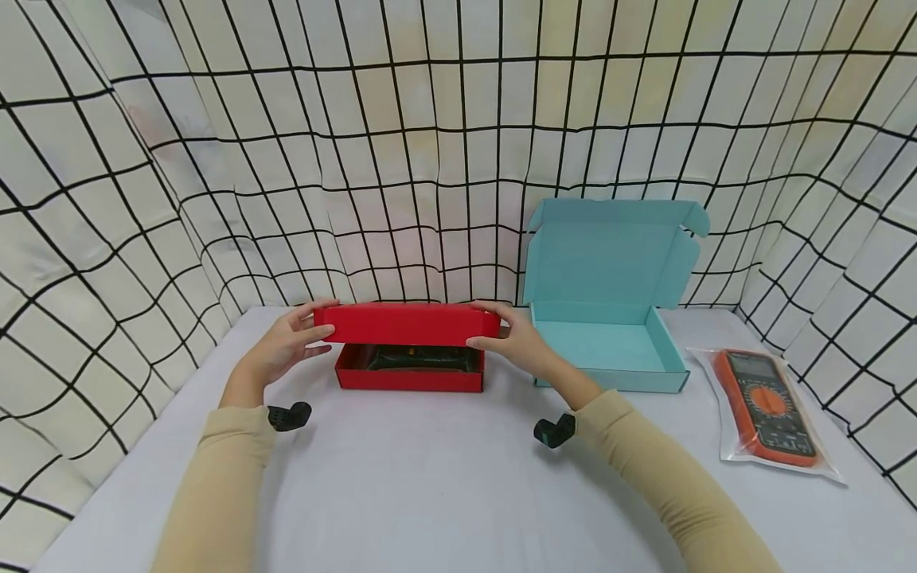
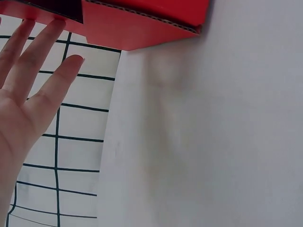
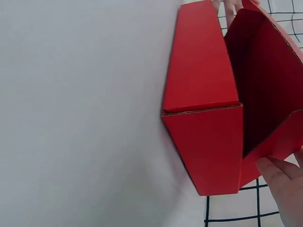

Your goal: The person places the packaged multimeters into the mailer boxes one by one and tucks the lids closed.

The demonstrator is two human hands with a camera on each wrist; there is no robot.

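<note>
A red cardboard box (image 1: 410, 380) sits on the table with its hinged lid (image 1: 408, 325) partly raised. A dark green object (image 1: 423, 358), its kind unclear, shows inside through the gap. At the lid's left end, my left hand (image 1: 290, 342) holds it with fingers spread along the edge; the left wrist view shows fingertips touching the red cardboard (image 2: 137, 28). My right hand (image 1: 519, 341) grips the lid's right end, thumb in front and a finger on top. From the right wrist view, the box's side wall (image 3: 208, 149) stands upright and my right fingers touch the lid's side flap.
Right of the red box stands an open light-blue cardboard box (image 1: 609, 378), its lid upright. An orange and black multimeter (image 1: 766, 406) in a clear plastic bag lies at the far right. White sheeting with a black grid (image 1: 430, 159) surrounds the white table (image 1: 430, 477).
</note>
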